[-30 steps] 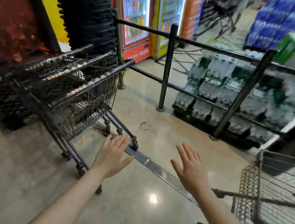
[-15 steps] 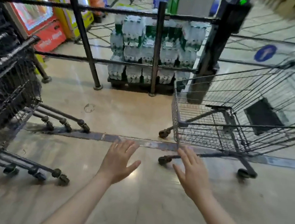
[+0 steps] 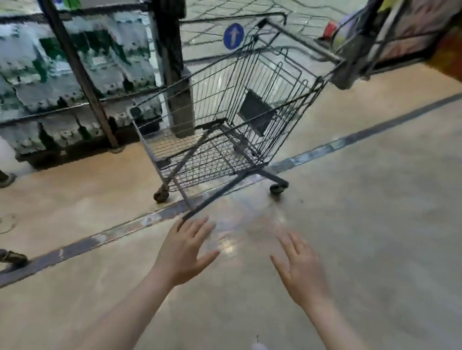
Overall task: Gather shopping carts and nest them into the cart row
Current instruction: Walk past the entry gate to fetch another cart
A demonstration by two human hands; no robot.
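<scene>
Left hand (image 3: 184, 253) and right hand (image 3: 300, 273) hover empty, fingers spread; grey wire shopping cart (image 3: 232, 115) at twelve o'clock, seemingly untouched

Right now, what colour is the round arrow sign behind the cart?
Blue with a white upward arrow, just behind the shopping cart; head view shows it.

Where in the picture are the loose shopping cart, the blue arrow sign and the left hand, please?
shopping cart (image 3: 212, 154): head view, basket floor mesh.
blue arrow sign (image 3: 233, 36): head view, disc centre.
left hand (image 3: 184, 253): head view, back of hand.
</scene>
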